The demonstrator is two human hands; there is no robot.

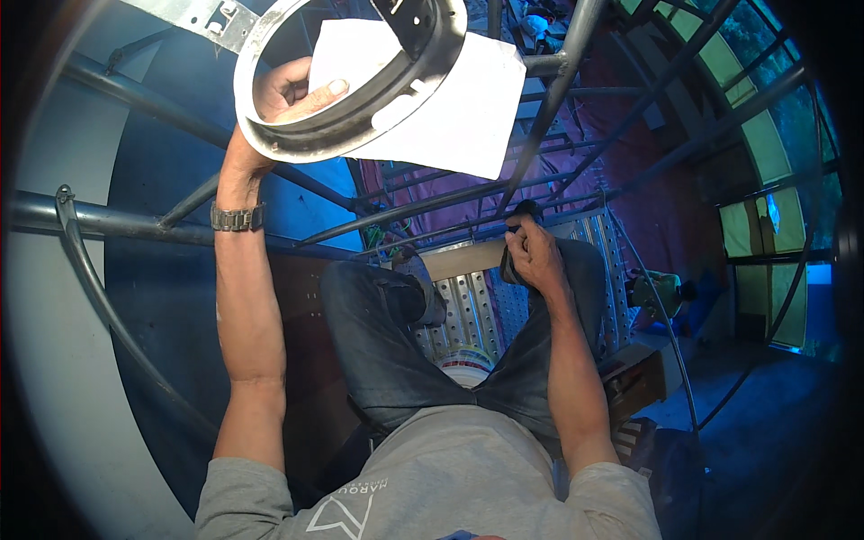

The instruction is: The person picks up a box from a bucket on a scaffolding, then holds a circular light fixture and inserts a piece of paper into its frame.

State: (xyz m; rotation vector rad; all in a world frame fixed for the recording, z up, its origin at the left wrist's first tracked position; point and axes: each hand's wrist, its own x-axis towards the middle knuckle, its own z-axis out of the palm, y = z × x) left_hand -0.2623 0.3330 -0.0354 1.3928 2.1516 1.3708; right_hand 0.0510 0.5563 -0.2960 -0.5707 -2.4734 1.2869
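Observation:
A round metal ring (346, 135) with a dark inner wall hangs at the top, joined to a perforated metal bracket (211, 20). My left hand (292, 94) is raised behind the ring and shows through its opening. Its thumb lies over the edge of a white sheet (468, 117), and the fingers curl at the sheet's edge. The sheet extends behind the ring to the right. My right hand (538, 256) is closed above my right knee, around a small black object (525, 214) whose kind I cannot make out.
Metal tube scaffolding (117, 216) crosses on the left and upper right. Below my feet is a perforated metal platform (468, 310). A white bucket (466, 369) sits between my legs. To the right are a wooden box (643, 382), a greenish device (664, 295) and hanging cables (661, 319).

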